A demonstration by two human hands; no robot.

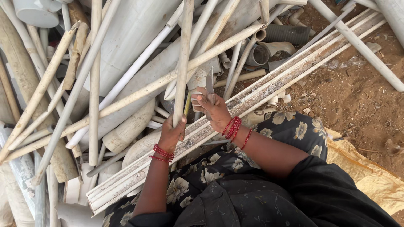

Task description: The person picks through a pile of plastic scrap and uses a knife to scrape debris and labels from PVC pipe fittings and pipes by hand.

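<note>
My left hand point(171, 133) grips a long, dirty white pipe point(183, 54) that stands nearly upright in front of me, its top reaching past the upper edge of the view. My right hand point(212, 108) holds a flat metal blade point(209, 80) that points up and lies close beside the pipe. Both wrists carry red bangles. A long white ribbed channel strip point(269, 86) runs diagonally under my hands, from the lower left to the upper right. My lap is covered by a dark cloth with a flower print point(219, 176).
A heap of white and grey plastic pipes point(105, 75) of many widths fills the left and upper part. Grey pipe elbows point(269, 50) lie at the upper middle. Bare brown soil point(357, 96) lies to the right, with a yellow sack point(370, 172) beside my leg.
</note>
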